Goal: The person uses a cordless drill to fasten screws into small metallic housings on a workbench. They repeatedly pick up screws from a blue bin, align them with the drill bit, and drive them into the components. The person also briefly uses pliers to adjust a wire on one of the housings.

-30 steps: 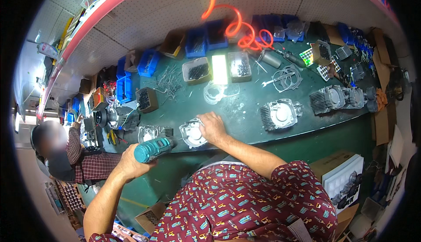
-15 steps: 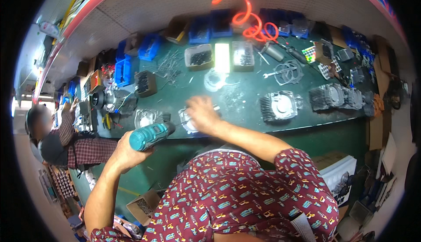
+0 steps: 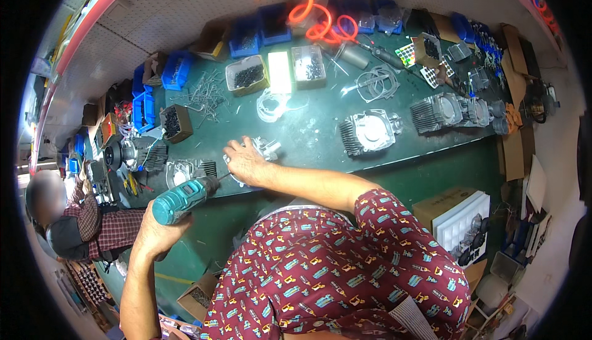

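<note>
My left hand (image 3: 161, 232) is wrapped round the grip of a teal cordless drill (image 3: 179, 201). The drill lies nearly level, and its thin bit points right, reaching the edge of a silver metal casting (image 3: 267, 148) at the bench's front edge. Whether the bit touches a screw there cannot be made out. Over that casting is my right hand (image 3: 246, 164), its fingers bent down onto the part and gripping it; they hide much of it. Just left of it, beyond the drill, sits another finned metal casting (image 3: 185, 170).
Finned engine parts (image 3: 370, 131) stand on the green bench (image 3: 302, 139) to the right. Farther back are a tub of black screws (image 3: 246, 75), blue bins (image 3: 177, 69) and a coiled orange hose (image 3: 317, 28). A co-worker (image 3: 80, 217) sits at the left.
My right hand has settled from a blurred motion onto the casting. The drill has come level, its bit now at the casting's edge. The whole view has shifted slightly.
</note>
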The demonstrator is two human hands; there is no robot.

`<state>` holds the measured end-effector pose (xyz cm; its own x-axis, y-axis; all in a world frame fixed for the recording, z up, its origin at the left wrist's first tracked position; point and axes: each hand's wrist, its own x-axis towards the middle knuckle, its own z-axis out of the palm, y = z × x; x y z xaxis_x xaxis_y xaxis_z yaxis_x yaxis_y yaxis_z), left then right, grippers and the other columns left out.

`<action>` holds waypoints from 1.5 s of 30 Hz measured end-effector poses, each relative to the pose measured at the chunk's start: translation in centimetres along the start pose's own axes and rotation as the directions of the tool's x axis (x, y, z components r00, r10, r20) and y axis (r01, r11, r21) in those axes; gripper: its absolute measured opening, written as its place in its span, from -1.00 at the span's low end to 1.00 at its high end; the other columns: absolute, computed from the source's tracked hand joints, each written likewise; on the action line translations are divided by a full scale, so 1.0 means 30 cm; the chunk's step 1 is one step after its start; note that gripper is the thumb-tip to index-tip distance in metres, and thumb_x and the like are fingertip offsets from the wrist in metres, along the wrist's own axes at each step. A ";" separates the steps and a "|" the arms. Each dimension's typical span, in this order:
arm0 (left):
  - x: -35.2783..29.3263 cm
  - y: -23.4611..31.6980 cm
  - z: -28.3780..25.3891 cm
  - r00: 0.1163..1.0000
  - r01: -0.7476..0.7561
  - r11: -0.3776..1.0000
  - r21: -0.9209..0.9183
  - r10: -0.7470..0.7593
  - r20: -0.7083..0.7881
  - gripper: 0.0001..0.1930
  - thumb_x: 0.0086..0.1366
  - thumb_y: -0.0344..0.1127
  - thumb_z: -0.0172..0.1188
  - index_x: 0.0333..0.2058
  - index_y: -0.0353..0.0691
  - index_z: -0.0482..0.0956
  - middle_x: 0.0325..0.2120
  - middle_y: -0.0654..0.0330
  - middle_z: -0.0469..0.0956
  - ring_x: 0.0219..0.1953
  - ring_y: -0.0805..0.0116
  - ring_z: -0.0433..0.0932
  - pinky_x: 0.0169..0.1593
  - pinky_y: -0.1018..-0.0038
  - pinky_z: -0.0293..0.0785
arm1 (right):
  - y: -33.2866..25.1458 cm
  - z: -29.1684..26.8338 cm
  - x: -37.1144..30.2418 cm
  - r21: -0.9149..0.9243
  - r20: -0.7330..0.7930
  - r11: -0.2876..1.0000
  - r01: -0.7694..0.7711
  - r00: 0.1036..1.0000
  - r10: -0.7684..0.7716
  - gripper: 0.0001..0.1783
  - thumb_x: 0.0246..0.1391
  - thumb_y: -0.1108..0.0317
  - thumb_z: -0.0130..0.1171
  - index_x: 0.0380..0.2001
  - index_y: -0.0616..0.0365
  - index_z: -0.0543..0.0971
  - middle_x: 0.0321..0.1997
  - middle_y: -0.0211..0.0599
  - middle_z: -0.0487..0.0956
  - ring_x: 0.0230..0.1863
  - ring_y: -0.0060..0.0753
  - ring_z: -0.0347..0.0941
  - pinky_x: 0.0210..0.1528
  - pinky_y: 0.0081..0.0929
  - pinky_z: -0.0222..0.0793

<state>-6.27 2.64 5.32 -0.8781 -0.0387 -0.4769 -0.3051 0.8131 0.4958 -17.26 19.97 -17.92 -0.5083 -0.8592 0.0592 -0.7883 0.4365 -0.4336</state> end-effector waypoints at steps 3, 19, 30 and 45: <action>-0.012 0.027 -0.008 1.000 0.022 0.999 -0.035 -0.022 -0.009 -0.67 0.04 -0.45 0.35 -0.15 -0.32 0.63 -0.34 0.05 0.68 -0.29 0.30 0.65 -0.13 0.38 0.56 | 0.010 0.012 -0.012 0.032 -0.066 0.999 0.032 0.997 -0.030 -0.72 -0.18 0.41 0.31 -0.30 0.23 0.73 0.22 -0.08 0.45 0.37 -0.03 0.19 0.35 0.24 0.04; -0.268 -0.241 -0.078 0.930 0.085 0.759 -0.645 -0.292 -0.221 -0.43 0.10 -0.29 0.50 0.06 -0.37 0.54 -0.12 0.10 0.62 -0.15 0.26 0.62 0.02 0.30 0.58 | 0.160 -0.322 -0.103 0.955 -0.132 0.287 0.073 0.973 0.191 -0.81 0.07 0.39 0.35 -0.27 0.26 0.66 -0.35 -0.23 0.69 -0.35 -0.39 0.64 -0.27 -0.45 0.56; 0.054 -0.298 0.340 0.979 -0.189 0.069 -0.980 0.094 -0.182 -0.53 0.40 0.12 0.13 -0.11 -0.25 0.47 -0.49 0.25 0.38 -0.37 0.31 0.34 -0.18 0.33 0.29 | 0.134 -0.576 -0.152 0.928 -0.094 -0.323 0.187 0.955 0.282 -0.57 0.20 0.37 0.29 0.07 0.35 0.50 -0.33 -0.20 0.64 -0.42 -0.53 0.55 -0.43 -0.61 0.52; 0.003 -0.350 0.382 0.989 -0.125 -0.039 -0.991 0.069 -0.127 -0.52 0.33 0.16 0.20 -0.11 -0.18 0.51 -0.50 0.24 0.41 -0.40 0.30 0.37 -0.22 0.33 0.33 | 0.572 0.325 -0.450 0.265 -0.230 0.486 -0.833 0.435 0.871 -0.83 0.10 0.33 0.26 -0.26 0.15 0.65 -0.11 0.01 0.58 -0.08 0.19 0.55 -0.04 -0.01 0.50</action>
<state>1.09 0.75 -8.24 -0.9368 -0.0560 -0.3455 -0.2441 -0.6027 0.7597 -20.56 36.46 -34.92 -0.9871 0.0677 -0.1448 0.1319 0.8569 -0.4983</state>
